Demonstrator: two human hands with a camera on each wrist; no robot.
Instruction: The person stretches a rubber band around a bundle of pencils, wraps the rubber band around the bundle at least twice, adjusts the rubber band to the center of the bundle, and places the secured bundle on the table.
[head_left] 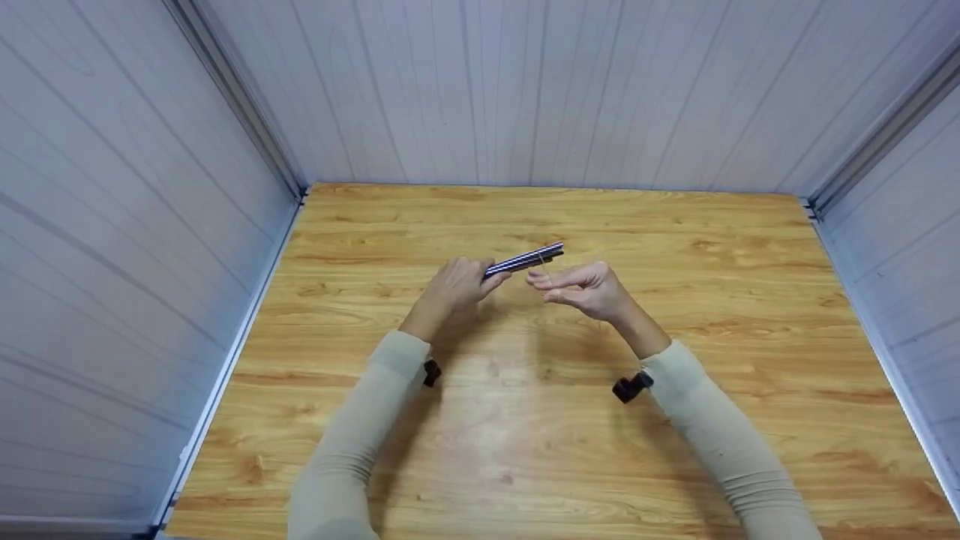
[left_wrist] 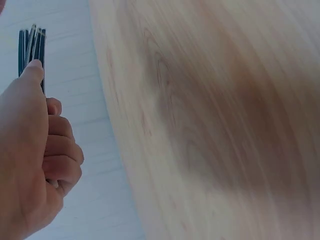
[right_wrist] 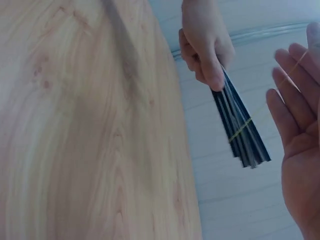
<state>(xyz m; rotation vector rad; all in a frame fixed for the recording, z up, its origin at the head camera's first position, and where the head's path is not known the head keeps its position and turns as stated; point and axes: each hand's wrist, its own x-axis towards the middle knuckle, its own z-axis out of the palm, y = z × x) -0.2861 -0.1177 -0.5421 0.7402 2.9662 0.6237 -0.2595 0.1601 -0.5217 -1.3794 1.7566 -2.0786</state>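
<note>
My left hand (head_left: 459, 283) grips a bundle of thin dark, shiny sticks (head_left: 523, 260) at one end, the other end pointing right and slightly up in the head view. In the left wrist view, the left hand's fingers (left_wrist: 62, 150) are curled round the bundle (left_wrist: 34, 47). A thin yellowish rubber band (right_wrist: 240, 131) lies across the sticks near their free ends. From there it stretches to the fingers of my right hand (head_left: 589, 291), just right of the bundle. The right wrist view shows the right hand (right_wrist: 305, 135) palm inward, the band at its upper finger; the thumb's contact is hidden.
Both hands are above a wood-grain table (head_left: 495, 450). Pale panelled walls (head_left: 495, 90) stand behind it and on both sides. A small black device (head_left: 632, 386) is at the right sleeve, and another (head_left: 431, 373) at the left sleeve.
</note>
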